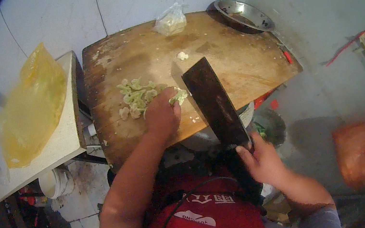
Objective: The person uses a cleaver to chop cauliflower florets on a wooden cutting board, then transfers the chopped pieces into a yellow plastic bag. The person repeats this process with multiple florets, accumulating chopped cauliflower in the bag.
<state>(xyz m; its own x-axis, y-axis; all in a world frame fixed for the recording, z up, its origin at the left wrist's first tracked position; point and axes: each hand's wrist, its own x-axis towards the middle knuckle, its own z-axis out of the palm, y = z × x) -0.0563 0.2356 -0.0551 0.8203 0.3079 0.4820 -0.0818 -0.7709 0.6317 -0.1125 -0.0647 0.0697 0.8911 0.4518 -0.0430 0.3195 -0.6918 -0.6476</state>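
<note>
My left hand (pixel 164 113) grips a pale green-white cauliflower floret (pixel 178 96) over the wooden cutting board (pixel 157 52). Just left of that hand lies a pile of cauliflower florets (pixel 135 96). My right hand (pixel 258 157) is closed on the handle of a dark, broad-bladed cleaver (pixel 215 102), its blade tilted up and left over the board's near edge, right of the floret. A small white cauliflower piece (pixel 182 55) sits beyond the blade on the board, and tiny crumbs are scattered near the front edge.
A clear plastic bag with pale contents (pixel 170 21) stands at the board's back edge. A metal bowl (pixel 244 15) rests at the back right corner. On the left, a yellow plastic bag (pixel 35 110) covers part of a white-topped table (pixel 63 144). A white bucket (pixel 56 182) is below it.
</note>
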